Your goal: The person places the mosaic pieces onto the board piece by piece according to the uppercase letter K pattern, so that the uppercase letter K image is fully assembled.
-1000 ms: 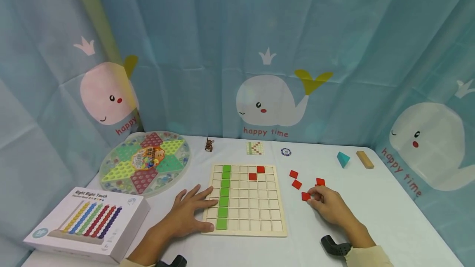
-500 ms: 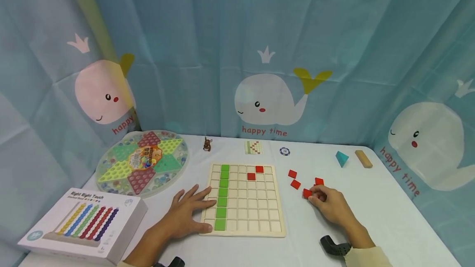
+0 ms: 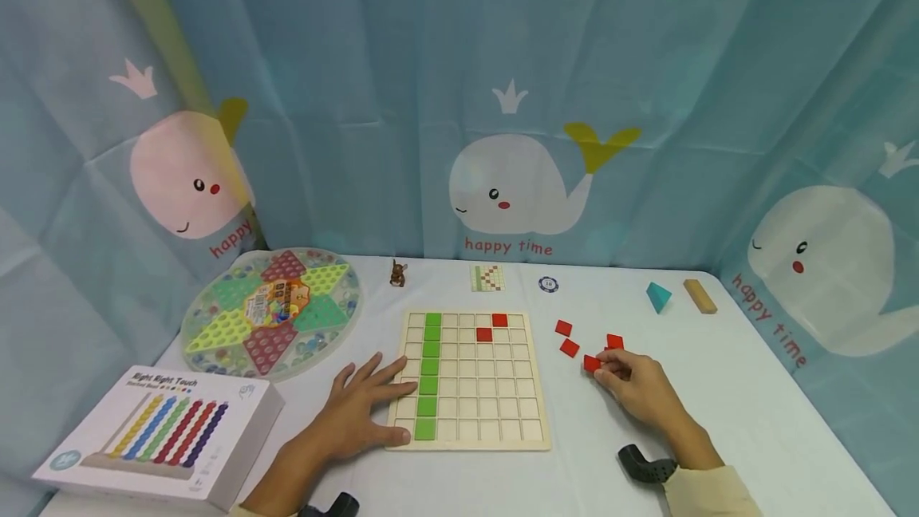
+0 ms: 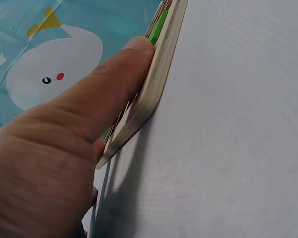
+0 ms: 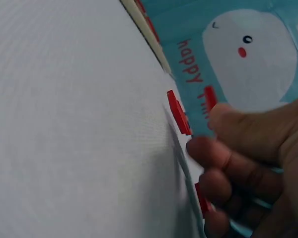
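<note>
A wooden grid board (image 3: 495,415) lies in the middle of the table, with a column of several green square tiles (image 3: 427,385) and two red tiles (image 3: 491,327) set in its cells. My left hand (image 3: 356,408) rests on the board's left edge, fingers spread; its thumb presses the near corner in the left wrist view. To the right of the board, my right hand (image 3: 639,385) pinches a red square tile (image 5: 210,96) between thumb and finger, with the other fingers curled beneath. Several loose red tiles (image 3: 569,348) lie around that hand, one partly hidden behind the fingers.
A marble game board (image 3: 337,313) and a white boxed bead toy (image 3: 237,437) stand at the left. Along the back are a small brown figurine (image 3: 398,273), a pattern card (image 3: 487,278), a round chip (image 3: 549,284), a teal pyramid (image 3: 658,297) and a wooden block (image 3: 700,296).
The red tile at my right fingertips has shifted slightly and turned. My left hand stays on the board's edge. The head view has tilted a little, moving the whole scene slightly.
</note>
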Tool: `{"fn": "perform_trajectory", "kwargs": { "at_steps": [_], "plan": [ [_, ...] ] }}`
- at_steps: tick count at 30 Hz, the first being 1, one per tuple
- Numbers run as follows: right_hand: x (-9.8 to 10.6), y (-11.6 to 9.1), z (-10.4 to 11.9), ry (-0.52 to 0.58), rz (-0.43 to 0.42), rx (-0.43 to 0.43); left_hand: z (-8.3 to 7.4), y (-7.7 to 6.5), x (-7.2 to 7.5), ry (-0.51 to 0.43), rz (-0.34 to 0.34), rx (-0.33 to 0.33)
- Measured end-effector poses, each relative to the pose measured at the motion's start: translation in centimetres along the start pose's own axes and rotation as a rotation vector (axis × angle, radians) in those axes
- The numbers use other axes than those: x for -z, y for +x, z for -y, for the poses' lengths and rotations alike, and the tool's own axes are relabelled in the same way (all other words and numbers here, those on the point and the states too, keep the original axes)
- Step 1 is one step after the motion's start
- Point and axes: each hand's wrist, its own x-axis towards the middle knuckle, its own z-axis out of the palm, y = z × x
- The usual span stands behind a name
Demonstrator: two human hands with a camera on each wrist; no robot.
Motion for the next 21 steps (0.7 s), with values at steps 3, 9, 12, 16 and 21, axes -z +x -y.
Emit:
{"fn": "perform_trajectory", "kwargs": {
  "at_steps": [3,9,12,16,21],
  "plan": [
    [0.6,-0.1,1.0,0.011,-0.014,0.023,0.0,0.0,0.0,-0.003,-0.005,-0.011],
    [2.5,-0.4,4.0,0.074,-0.091,0.121,0.1,0.4,0.1,-0.004,-0.024,-0.034],
    [3.2,-0.6,5.2,0.094,-0.119,0.146,0.1,0.6,0.2,0.006,-0.013,-0.028],
    [3.7,-1.0,6.6,0.115,-0.152,0.172,0.2,0.6,0.2,0.006,-0.002,-0.024],
    [3.7,-1.0,8.5,0.181,-0.182,0.193,0.3,0.3,-0.1,-0.018,-0.015,-0.025]
  ]
}}
